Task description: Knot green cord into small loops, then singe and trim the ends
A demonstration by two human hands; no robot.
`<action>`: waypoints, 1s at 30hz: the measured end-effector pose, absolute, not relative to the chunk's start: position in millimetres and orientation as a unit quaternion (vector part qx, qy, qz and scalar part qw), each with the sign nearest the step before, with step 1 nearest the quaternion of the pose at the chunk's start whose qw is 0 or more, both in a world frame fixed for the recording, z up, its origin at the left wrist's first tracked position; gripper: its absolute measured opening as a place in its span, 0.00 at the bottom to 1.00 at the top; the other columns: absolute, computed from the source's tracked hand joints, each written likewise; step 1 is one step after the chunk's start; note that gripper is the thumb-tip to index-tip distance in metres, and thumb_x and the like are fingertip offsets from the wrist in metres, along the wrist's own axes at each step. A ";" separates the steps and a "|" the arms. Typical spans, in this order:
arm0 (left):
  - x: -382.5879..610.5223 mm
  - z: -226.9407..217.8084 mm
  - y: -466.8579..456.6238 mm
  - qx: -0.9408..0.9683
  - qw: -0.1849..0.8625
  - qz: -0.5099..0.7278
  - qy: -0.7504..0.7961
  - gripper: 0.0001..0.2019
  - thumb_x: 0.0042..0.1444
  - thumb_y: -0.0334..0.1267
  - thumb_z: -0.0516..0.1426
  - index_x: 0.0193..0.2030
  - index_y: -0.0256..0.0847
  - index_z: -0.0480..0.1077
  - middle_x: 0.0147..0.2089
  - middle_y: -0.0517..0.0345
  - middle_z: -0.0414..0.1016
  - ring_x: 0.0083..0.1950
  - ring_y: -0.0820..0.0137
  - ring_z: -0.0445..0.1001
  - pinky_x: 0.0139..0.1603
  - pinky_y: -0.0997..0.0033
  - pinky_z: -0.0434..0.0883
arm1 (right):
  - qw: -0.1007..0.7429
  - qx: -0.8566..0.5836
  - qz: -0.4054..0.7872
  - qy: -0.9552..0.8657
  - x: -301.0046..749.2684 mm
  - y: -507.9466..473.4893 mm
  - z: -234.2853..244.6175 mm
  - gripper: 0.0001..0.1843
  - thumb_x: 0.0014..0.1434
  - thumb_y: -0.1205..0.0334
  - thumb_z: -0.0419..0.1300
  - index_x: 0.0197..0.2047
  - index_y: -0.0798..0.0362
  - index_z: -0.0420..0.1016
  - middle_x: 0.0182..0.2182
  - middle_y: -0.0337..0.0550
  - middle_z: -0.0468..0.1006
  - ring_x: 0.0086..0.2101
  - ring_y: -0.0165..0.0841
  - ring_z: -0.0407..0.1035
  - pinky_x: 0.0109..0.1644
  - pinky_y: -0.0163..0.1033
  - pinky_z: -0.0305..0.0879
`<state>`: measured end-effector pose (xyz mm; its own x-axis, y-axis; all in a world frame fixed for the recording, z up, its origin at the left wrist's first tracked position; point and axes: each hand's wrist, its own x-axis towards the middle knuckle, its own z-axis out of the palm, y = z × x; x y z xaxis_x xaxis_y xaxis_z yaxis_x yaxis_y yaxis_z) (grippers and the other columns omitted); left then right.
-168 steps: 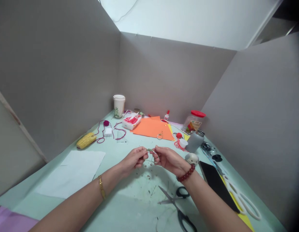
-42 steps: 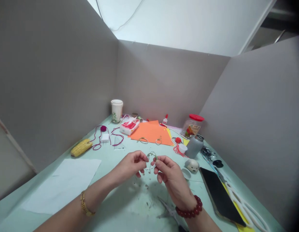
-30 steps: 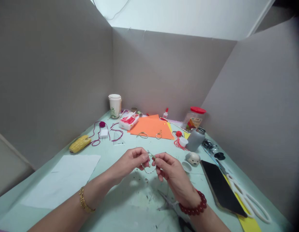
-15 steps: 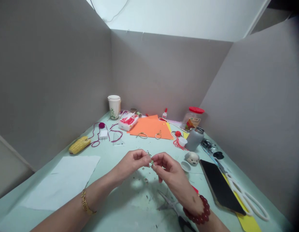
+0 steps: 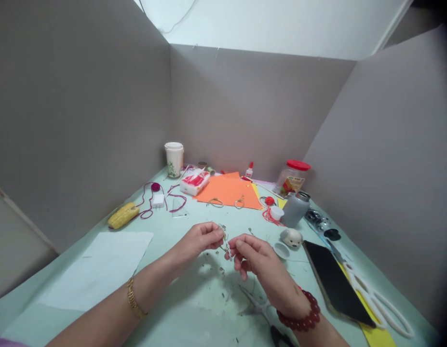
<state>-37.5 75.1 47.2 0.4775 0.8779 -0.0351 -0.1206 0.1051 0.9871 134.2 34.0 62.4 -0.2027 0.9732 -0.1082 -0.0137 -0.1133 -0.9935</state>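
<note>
My left hand (image 5: 205, 235) is closed, thumb and forefinger pinching a thin strand of small silvery and greenish pieces (image 5: 227, 250). It hangs down from the fingertips; its exact make is too fine to see. Close on its right is my right hand (image 5: 257, 255), fingers bent and spread, thumb drawn back. Two of its fingertips appear to touch the strand's lower part. Beneath the hands, small loose bits (image 5: 221, 271) are scattered over the tabletop. Scissors with dark handles (image 5: 261, 308) lie partly under my right wrist.
A phone (image 5: 337, 282) and white-handled scissors (image 5: 371, 296) lie at the right, near a dog-faced figure (image 5: 291, 238), a small white cup (image 5: 281, 250) and a grey bottle (image 5: 295, 210). White cloth or paper (image 5: 96, 270) and a corn cob (image 5: 124, 215) are left. Orange sheets (image 5: 226, 189) lie behind.
My right hand has loosened its pinch and turned, its thumb drawing back from the strand. More of the strand now shows below my left fingertips. The view has shifted slightly.
</note>
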 end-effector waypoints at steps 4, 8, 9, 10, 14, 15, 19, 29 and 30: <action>-38.0 46.9 75.3 0.551 0.664 0.376 0.338 0.13 0.56 0.46 0.56 0.32 0.37 0.67 0.31 0.57 0.68 0.34 0.71 0.66 0.43 0.68 0.63 | 0.419 -0.469 0.573 -0.525 133.8 33.6 64.1 0.12 0.58 0.55 0.56 0.32 0.56 0.73 0.27 0.40 0.72 0.24 0.27 0.63 0.23 0.30 0.60; -38.3 46.7 75.6 0.547 0.669 0.376 0.334 0.13 0.56 0.46 0.56 0.32 0.37 0.67 0.32 0.58 0.68 0.35 0.71 0.66 0.44 0.67 0.62 | 0.418 -0.470 0.567 -0.532 132.6 33.0 64.9 0.12 0.58 0.55 0.56 0.33 0.57 0.73 0.28 0.41 0.72 0.24 0.26 0.63 0.23 0.30 0.60; -38.4 46.8 75.6 0.547 0.670 0.377 0.332 0.13 0.56 0.46 0.56 0.32 0.37 0.67 0.32 0.58 0.68 0.35 0.71 0.66 0.44 0.67 0.62 | 0.418 -0.471 0.565 -0.533 132.4 32.7 65.1 0.12 0.58 0.55 0.56 0.33 0.56 0.73 0.28 0.41 0.72 0.24 0.27 0.63 0.23 0.31 0.60; -38.4 47.0 75.4 0.546 0.670 0.378 0.331 0.13 0.56 0.46 0.56 0.32 0.37 0.67 0.32 0.57 0.68 0.35 0.71 0.67 0.44 0.67 0.62 | 0.417 -0.473 0.563 -0.534 132.2 32.4 65.3 0.12 0.58 0.55 0.56 0.32 0.56 0.73 0.28 0.41 0.72 0.24 0.27 0.63 0.23 0.31 0.60; -38.0 48.3 74.5 0.541 0.675 0.381 0.325 0.12 0.56 0.46 0.56 0.32 0.37 0.67 0.32 0.57 0.68 0.34 0.71 0.67 0.43 0.67 0.62 | 0.411 -0.478 0.551 -0.547 131.0 30.8 66.1 0.11 0.57 0.56 0.56 0.31 0.56 0.72 0.27 0.40 0.71 0.24 0.26 0.62 0.23 0.31 0.60; -37.7 48.8 74.2 0.538 0.677 0.382 0.325 0.12 0.56 0.46 0.57 0.32 0.37 0.67 0.32 0.58 0.68 0.34 0.72 0.67 0.43 0.67 0.62 | 0.407 -0.483 0.547 -0.549 130.5 30.6 66.1 0.10 0.57 0.57 0.56 0.32 0.55 0.72 0.26 0.39 0.71 0.23 0.26 0.62 0.23 0.31 0.60; -36.2 50.3 73.1 0.529 0.682 0.388 0.322 0.12 0.56 0.45 0.56 0.32 0.37 0.67 0.31 0.59 0.68 0.35 0.73 0.65 0.44 0.69 0.61 | 0.398 -0.504 0.529 -0.556 128.1 31.6 64.7 0.05 0.51 0.62 0.59 0.31 0.55 0.70 0.22 0.34 0.68 0.21 0.24 0.58 0.23 0.30 0.59; -35.7 52.5 69.6 0.581 0.645 0.378 0.322 0.10 0.55 0.42 0.57 0.29 0.38 0.66 0.30 0.62 0.64 0.33 0.74 0.61 0.37 0.74 0.59 | 0.376 -0.538 0.454 -0.603 131.1 34.9 62.4 0.06 0.52 0.62 0.56 0.31 0.54 0.72 0.25 0.35 0.69 0.21 0.24 0.58 0.24 0.31 0.61; -35.6 52.0 69.7 0.581 0.643 0.377 0.327 0.11 0.55 0.43 0.57 0.29 0.38 0.65 0.30 0.62 0.64 0.33 0.74 0.61 0.37 0.74 0.59 | 0.374 -0.540 0.448 -0.606 131.6 35.3 62.1 0.06 0.52 0.62 0.55 0.31 0.54 0.72 0.25 0.36 0.70 0.21 0.24 0.59 0.24 0.31 0.61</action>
